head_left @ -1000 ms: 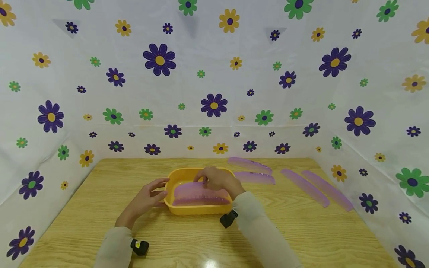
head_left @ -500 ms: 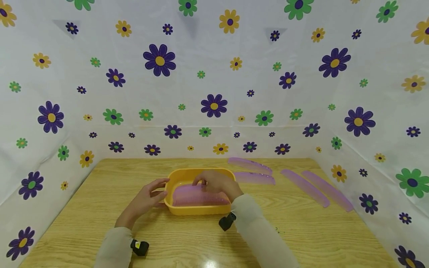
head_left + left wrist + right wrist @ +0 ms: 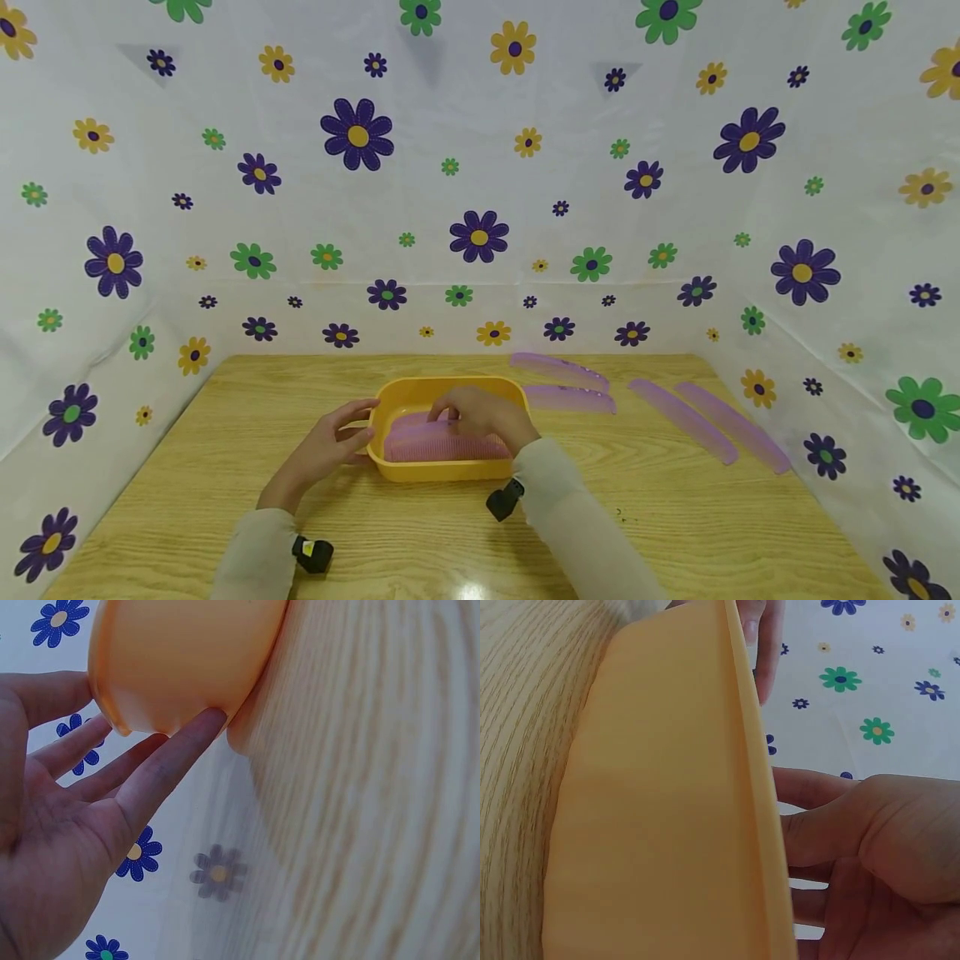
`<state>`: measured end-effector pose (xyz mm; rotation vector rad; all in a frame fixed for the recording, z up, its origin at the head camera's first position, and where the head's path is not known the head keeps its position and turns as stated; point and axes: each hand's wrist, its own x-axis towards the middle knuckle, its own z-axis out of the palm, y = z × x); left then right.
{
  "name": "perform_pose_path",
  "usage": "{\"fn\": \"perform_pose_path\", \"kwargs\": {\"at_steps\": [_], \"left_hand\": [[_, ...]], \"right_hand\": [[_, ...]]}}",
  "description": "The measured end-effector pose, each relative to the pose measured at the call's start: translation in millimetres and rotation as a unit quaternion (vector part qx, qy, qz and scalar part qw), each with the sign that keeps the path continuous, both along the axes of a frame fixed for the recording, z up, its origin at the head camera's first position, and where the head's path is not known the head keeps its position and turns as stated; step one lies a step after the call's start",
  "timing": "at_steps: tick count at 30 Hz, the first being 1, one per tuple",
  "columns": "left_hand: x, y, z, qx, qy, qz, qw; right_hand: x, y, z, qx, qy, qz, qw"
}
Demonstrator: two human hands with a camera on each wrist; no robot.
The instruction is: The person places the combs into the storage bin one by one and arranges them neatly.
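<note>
Right hand (image 3: 487,414) pinching purple comb (image 3: 442,447) in yellow tub (image 3: 446,472)

The left hand (image 3: 326,442), fingers extended, is touching the tub's left end. Four loose combs (image 3: 682,420) (likewise purple) are lying on the wooden table (image 3: 405,533) toward the right.

The bare left hand (image 3: 326,446) reaches far and right, its fingers (image 3: 172,761) spread and nearly straight. The bare right hand (image 3: 487,415) slants far and left, fingers bent downward. Both arms (image 3: 588,533) wear pale, long fabric sleeves (image 3: 258,554).
</note>
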<state>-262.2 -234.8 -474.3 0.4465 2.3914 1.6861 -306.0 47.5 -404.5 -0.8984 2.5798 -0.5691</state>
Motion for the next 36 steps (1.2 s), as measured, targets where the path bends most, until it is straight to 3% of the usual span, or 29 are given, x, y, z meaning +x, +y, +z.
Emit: {"fn": "perform_pose_path", "kwargs": {"at_steps": [19,36], "left_hand": [[-1.1,0.9,-3.5,-0.003,0.002,0.004,1.0000],[-0.5,-0.1,-0.1,-0.002,0.003,-0.001,1.0000]], "right_hand": [[-1.5,-3.6,-11.2,0.001,-0.013,-0.017,0.9998],[-0.3,-4.3,-11.1,0.010,-0.019,-0.019,0.9996]]}}
